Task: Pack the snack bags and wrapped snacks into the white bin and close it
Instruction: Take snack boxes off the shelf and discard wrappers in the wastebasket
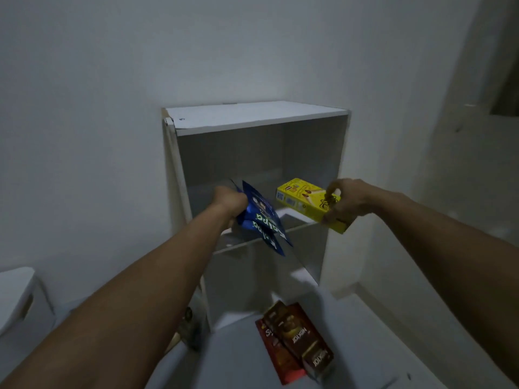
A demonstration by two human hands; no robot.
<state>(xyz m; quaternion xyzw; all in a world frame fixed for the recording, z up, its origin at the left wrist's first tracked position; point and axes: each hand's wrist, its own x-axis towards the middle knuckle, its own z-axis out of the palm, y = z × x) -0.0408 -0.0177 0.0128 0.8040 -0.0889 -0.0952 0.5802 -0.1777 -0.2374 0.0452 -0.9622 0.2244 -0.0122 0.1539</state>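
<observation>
Gripping blue snack bags [261, 220] in its curled fingers, the left hand [229, 202] hangs them downward at the white shelf unit [252, 119], while the right hand [346, 200] pinches a yellow snack box [304, 202], long axis slanting down-right.

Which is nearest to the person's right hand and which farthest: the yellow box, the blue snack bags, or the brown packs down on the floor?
From the right hand, as the head view shows it:
1. Yellow box: gripped in that hand, at the shelf.
2. Blue snack bags: to its left, held in the left hand.
3. Brown packs: far below, lying by the cabinet's foot.
</observation>
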